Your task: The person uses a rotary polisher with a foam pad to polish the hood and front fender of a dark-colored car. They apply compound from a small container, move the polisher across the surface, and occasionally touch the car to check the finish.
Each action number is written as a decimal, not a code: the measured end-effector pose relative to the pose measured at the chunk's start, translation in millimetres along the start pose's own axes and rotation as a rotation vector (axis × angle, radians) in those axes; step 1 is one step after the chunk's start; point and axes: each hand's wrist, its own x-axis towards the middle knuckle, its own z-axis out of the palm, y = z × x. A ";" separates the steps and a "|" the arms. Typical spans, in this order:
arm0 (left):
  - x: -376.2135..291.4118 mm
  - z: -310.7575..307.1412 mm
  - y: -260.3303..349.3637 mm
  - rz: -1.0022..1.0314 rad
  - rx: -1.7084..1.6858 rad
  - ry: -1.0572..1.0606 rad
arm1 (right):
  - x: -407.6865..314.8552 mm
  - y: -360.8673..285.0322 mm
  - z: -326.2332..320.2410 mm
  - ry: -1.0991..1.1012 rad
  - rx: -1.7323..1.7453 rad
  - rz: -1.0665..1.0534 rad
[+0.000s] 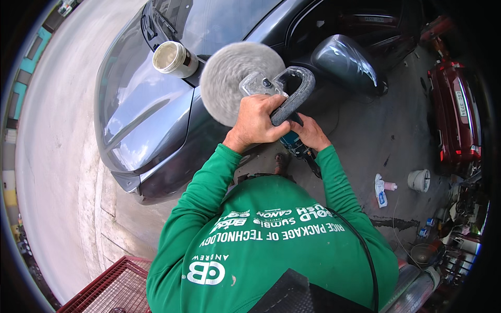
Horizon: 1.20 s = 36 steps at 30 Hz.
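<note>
A power polisher (291, 141) with a D-shaped handle and a pale round wool pad (235, 78) is in both of my hands. The pad is blurred, as if spinning, against the dark car's side below the windshield. My left hand (256, 119) is closed around the front D-handle near the polisher's head. My right hand (313, 132) grips the body farther back, its fingers partly hidden behind the tool. Left of the pad, an open jar (176, 60) with pale contents stands on the car (156, 129) near the windshield's base.
The car's side mirror (344, 62) juts out to the right. A black cord (364, 250) runs over my right side. On the floor are a white bucket (419, 180), a pink bottle (390, 186) and a white packet (380, 191). A red mesh frame (113, 287) stands at lower left.
</note>
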 end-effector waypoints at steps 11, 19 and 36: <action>-0.6 33.5 29.0 -0.237 0.148 -0.122 | -31.8 51.4 32.6 -0.171 0.384 0.167; -33.9 11.3 -1.3 -0.007 0.000 -0.011 | -17.8 22.8 29.4 -0.037 0.075 0.025; -281.8 -195.5 20.7 -0.720 0.099 0.431 | 11.5 -87.7 270.6 -0.812 -0.092 -0.020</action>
